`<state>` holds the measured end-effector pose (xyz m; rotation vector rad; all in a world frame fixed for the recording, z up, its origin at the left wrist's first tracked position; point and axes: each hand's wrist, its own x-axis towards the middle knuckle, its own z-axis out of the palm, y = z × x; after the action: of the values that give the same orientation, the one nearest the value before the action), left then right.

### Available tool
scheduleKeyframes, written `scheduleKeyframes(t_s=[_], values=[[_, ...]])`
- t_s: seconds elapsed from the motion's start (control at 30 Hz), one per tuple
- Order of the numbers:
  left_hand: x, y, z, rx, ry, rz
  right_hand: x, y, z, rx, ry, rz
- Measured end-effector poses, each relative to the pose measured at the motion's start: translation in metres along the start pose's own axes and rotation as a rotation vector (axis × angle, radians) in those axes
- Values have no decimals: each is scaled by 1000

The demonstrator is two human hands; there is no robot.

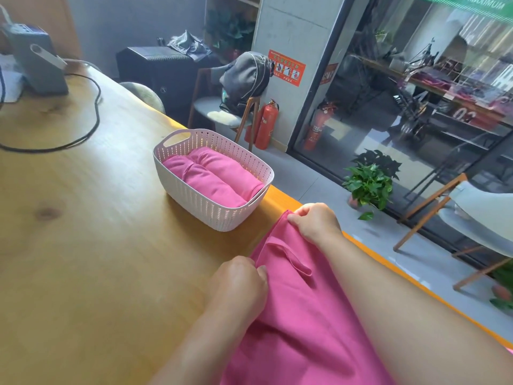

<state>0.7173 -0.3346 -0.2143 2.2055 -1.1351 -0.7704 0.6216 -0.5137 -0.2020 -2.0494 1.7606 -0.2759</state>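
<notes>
A pink cloth (pixel 299 315) with a hanging loop lies spread on the wooden table (pixel 97 232) near its right edge. My right hand (pixel 315 222) pinches the cloth's far corner. My left hand (pixel 240 284) grips the cloth's left edge with curled fingers. A pale perforated plastic basket (pixel 177 187) stands just beyond, holding rolled pink cloths (pixel 213 176) side by side.
A black cable (pixel 94 115) loops across the far table by a grey device (pixel 36 59). Past the table's right edge stand chairs, a backpack (pixel 245 76), red fire extinguishers (pixel 266 126), a potted plant (pixel 369 184) and a glass wall.
</notes>
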Motion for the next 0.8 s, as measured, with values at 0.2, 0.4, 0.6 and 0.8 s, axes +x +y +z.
scheduleKeyframes(t_s=[0.2, 0.4, 0.6, 0.8], values=[[9, -2, -2, 41, -27, -10, 1, -7, 6, -56, 49, 29], [11, 1, -2, 95, -19, -27, -20, -9, 8, -316, 182, -369], [7, -1, -12, -49, -128, 31, -37, 2, 20, -356, 13, -391], [-4, -16, -32, -328, -145, 89, -48, -12, 11, -553, -44, -349]])
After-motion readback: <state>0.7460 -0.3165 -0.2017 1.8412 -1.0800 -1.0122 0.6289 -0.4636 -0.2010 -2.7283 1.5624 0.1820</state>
